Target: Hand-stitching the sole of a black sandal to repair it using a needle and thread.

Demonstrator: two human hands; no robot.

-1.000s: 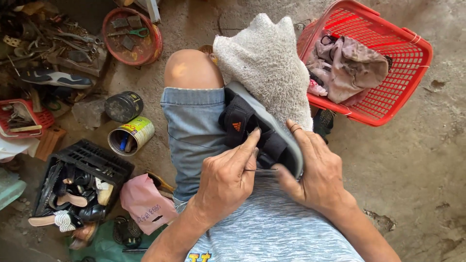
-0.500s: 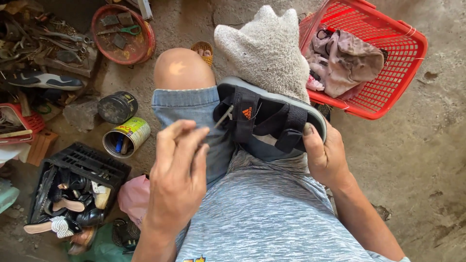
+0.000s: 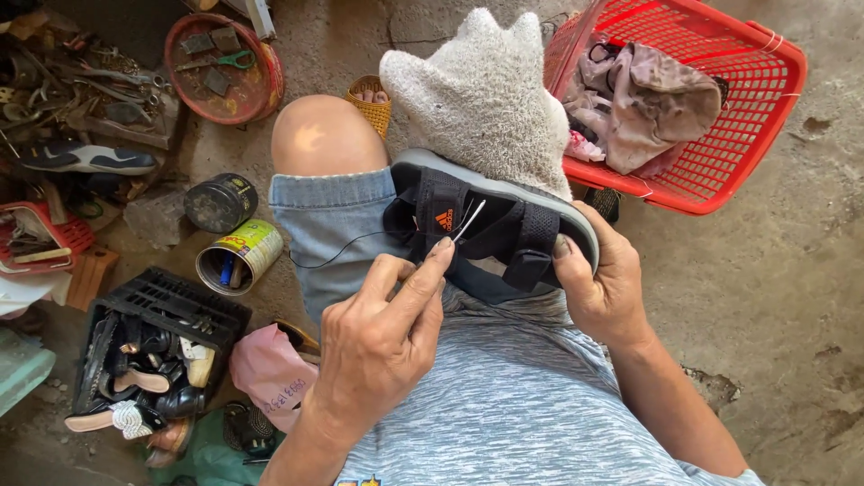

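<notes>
A black strap sandal [image 3: 490, 220] with a grey sole lies across my lap on denim shorts, against a grey towel [image 3: 481, 94] draped over my right knee. My right hand [image 3: 598, 279] grips the sandal's heel end. My left hand [image 3: 382, 337] pinches a thin metal needle [image 3: 468, 220] at the sandal's front strap. A dark thread [image 3: 337, 255] trails from it to the left across my thigh.
A red plastic basket [image 3: 720, 117] with crumpled cloths stands at the right. At the left are two tins [image 3: 236, 255], a black crate of shoes [image 3: 153, 351], a red tray of tools [image 3: 220, 67], scattered tools and a pink bag [image 3: 270, 373] on the concrete floor.
The sandal has turned from upright to lying sideways across my lap. My left hand left the strap, lifted, and now pinches the needle with thread at the front strap.
</notes>
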